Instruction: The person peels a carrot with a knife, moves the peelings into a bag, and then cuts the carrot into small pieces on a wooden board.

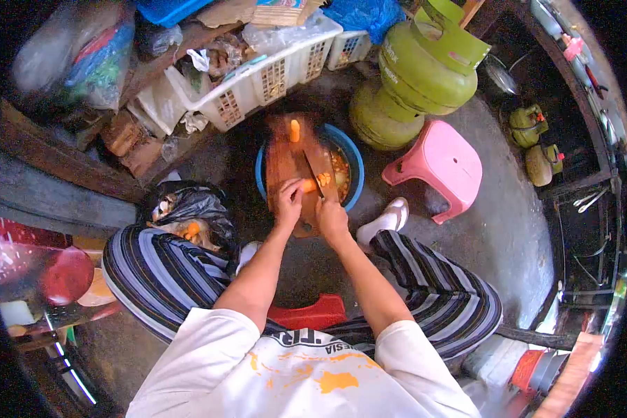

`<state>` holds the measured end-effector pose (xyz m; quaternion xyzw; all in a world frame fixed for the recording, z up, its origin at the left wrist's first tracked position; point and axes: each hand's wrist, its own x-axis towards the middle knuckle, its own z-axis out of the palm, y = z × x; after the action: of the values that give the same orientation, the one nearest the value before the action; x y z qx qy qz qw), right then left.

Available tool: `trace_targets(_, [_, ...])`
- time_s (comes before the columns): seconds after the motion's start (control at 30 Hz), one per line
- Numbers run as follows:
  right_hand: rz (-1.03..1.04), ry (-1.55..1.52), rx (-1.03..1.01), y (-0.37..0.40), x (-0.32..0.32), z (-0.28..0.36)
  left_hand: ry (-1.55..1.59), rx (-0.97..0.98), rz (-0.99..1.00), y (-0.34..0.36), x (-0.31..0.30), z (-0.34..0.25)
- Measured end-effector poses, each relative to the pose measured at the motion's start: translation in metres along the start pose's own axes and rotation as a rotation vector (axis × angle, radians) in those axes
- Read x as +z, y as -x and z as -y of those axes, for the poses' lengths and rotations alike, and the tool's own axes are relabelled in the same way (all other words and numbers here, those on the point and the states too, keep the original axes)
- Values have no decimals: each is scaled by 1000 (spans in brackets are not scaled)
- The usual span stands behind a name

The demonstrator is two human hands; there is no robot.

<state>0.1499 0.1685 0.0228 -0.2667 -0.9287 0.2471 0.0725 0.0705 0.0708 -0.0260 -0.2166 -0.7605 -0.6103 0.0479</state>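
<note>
A wooden cutting board [283, 157] lies across a blue basin [356, 164] in front of me. My left hand [289, 199] is closed on a peeled carrot [308, 186] and steadies it on the board. In my right hand [331, 214] is the handle of a knife [311, 165], its blade pointing away from me beside the carrot's cut end. Several carrot pieces [323, 179] lie by the blade. Another carrot piece [295, 131] rests at the board's far end. Chopped bits [341, 174] show inside the basin, on its right side.
To the left sits a black plastic bag [200, 209] with orange bits on it. Green gas cylinders [425, 70] and a pink stool [447, 164] stand at the right. White plastic baskets [258, 87] line the far side. A red stool [310, 312] is beneath me.
</note>
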Motion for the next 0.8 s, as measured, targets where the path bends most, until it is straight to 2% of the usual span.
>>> trace_targets(0.03, [-35,-5,-33,-4,2,0,-15,-10,-7,3,-1,-1])
trace_targets(0.23, [114,-35,-26,-12,-5,-8,0,38,-41,1,2,2])
trace_targets(0.27, [13,56,-126,1,-1,-6,9,25,-35,1,2,3])
trace_targets(0.37, [68,76,108,9,-5,14,-12,31,-31,-1,4,6])
trace_targets(0.4, [67,45,29,3,-5,11,-33,43,-29,-1,2,5])
trace_targets(0.5, [52,-79,11,-13,-10,5,-31,11,-55,-4,5,0])
trace_targets(0.53, [79,-100,81,-14,-11,4,-23,-27,-70,2,5,1])
trace_targets(0.63, [115,54,87,6,-8,10,48,-101,-24,4,6,0])
trace_targets(0.67, [64,30,96,15,-5,13,76,-182,19,5,5,-4])
trace_targets(0.8, [82,-7,4,-1,2,14,59,-105,-32,8,11,12])
